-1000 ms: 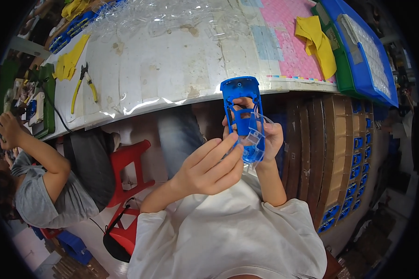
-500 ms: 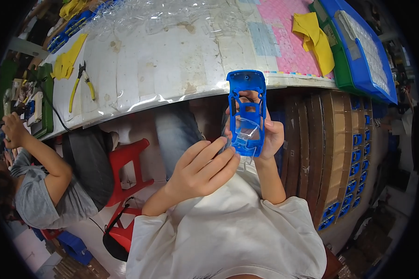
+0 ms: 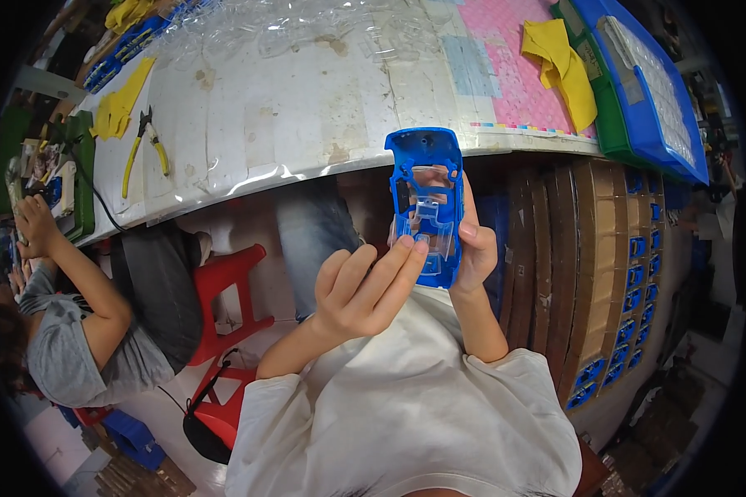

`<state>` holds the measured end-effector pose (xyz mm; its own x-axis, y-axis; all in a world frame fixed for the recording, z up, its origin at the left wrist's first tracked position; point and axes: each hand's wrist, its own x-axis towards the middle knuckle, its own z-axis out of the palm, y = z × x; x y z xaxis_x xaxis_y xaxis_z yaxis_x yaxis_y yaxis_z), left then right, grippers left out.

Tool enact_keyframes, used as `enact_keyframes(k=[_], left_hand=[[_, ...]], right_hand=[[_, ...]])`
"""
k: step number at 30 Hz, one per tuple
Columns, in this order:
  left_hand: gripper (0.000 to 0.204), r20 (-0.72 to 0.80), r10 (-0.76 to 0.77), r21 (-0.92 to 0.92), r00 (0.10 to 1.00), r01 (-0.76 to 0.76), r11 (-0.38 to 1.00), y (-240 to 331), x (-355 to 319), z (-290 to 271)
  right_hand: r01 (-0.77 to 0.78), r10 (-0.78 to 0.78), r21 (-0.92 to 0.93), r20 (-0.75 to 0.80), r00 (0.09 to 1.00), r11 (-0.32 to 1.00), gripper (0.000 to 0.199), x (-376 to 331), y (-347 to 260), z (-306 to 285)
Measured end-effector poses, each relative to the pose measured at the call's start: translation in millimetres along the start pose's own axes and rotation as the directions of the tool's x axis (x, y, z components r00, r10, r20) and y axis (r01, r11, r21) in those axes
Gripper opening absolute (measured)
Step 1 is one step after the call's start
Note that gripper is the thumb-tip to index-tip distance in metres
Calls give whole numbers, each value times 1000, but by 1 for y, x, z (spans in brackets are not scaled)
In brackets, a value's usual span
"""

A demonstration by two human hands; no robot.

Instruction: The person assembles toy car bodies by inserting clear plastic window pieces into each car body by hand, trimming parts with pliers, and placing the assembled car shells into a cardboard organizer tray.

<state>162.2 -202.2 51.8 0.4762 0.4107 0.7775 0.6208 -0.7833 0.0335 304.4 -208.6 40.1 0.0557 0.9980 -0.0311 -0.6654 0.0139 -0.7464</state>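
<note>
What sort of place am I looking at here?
Probably a toy assembly workshop: your right hand holds a blue plastic car-shaped shell, clear moulded plastic parts lie heaped on a long white tabletop, and a divided brown cardboard tray holds rows of small blue pieces.

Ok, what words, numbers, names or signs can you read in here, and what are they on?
I can't read any words, numbers, names or signs here.
Pale label on the green bin: too small and blurred to read.
Coloured strip along the edge of the pink sheet: just little colour patches, no readable words.
Blue shell in the right hand: no writing I can make out.
</note>
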Motion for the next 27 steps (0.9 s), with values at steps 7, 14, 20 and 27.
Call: enact_keyframes(k=[7,14,20,27], left_hand=[[49,340,-98,-148,935,156,977,0,16,-2],[37,60,-335,-312,941,336,889,-12,21,-1],[33,417,-631,-517,654,742,427,-24,40,15],[13,437,-598,-493,672,735,466,-23,40,20]], right_hand=[[39,-38,-9,46,998,999,63,3,5,-1],[-33,31,104,20,999,994,64,1,5,9],[-119,109,159,71,992,980,65,-4,2,16],[61,-55,-414,27,998,908,46,-3,-5,9]])
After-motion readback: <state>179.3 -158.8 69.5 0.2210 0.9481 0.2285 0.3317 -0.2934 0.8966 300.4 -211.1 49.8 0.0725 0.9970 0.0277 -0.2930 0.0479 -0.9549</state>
